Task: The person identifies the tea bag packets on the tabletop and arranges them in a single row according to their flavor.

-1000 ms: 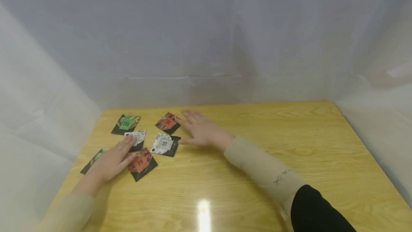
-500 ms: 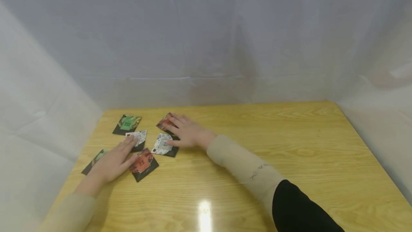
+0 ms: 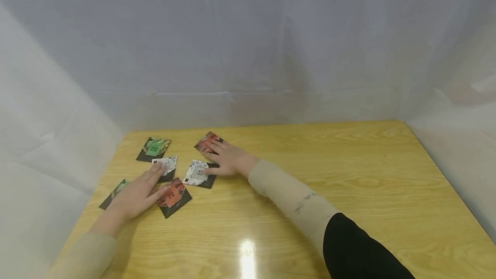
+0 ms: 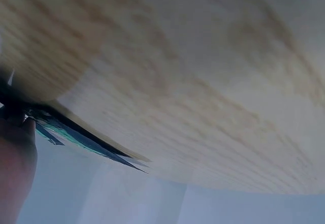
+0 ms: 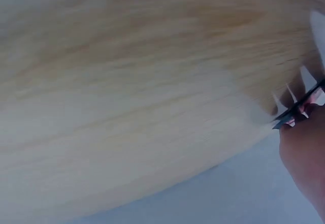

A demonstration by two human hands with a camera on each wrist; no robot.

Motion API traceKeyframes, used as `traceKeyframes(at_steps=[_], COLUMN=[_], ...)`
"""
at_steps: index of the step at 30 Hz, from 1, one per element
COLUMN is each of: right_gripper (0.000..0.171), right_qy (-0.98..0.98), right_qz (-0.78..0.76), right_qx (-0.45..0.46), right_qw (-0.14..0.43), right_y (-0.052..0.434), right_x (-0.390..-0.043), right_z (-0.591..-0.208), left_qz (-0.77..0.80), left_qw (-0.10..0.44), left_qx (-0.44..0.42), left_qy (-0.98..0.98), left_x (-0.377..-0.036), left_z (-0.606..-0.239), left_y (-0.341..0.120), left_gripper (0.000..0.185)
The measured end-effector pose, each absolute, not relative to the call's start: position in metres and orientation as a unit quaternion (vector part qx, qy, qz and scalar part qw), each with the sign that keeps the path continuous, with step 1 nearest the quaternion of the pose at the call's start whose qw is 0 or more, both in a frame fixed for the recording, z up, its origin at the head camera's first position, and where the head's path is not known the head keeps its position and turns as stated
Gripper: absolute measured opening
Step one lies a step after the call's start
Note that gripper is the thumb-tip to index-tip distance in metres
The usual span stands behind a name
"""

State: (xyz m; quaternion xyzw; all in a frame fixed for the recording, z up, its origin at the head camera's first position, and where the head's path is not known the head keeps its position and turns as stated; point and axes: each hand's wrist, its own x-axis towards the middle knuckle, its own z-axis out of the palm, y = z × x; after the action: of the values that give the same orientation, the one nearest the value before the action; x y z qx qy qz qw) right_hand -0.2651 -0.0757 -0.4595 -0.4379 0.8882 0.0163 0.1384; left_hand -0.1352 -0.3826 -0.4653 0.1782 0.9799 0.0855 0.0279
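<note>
wooden table (image 3: 310, 193) — hands on cards

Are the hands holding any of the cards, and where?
Neither grips one. The right hand lies flat, fingers on the far red card. The left hand lies flat too, fingertips on the small white card.

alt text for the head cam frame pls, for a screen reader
Two hands lie flat among six small packets on a wooden table: the right hand touches a red packet and a white packet, the left hand touches another white packet. White sheeting stands behind.
</note>
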Motion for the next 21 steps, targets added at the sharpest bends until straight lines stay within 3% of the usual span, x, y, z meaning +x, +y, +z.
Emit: traceKeyframes(at_steps=[21], right_gripper=[0.088], right_qy=[0.9], right_qz=[-0.017], right_qx=[-0.413], right_qw=[0.14], right_y=[0.007], right_x=[-0.264], right_z=[-0.462], left_qz=[0.083], left_qw=[0.02], left_qx=[0.182], left_qy=[0.98], left_x=[-0.139], left_z=[-0.469], left_y=[-0.381], left_gripper=[0.077])
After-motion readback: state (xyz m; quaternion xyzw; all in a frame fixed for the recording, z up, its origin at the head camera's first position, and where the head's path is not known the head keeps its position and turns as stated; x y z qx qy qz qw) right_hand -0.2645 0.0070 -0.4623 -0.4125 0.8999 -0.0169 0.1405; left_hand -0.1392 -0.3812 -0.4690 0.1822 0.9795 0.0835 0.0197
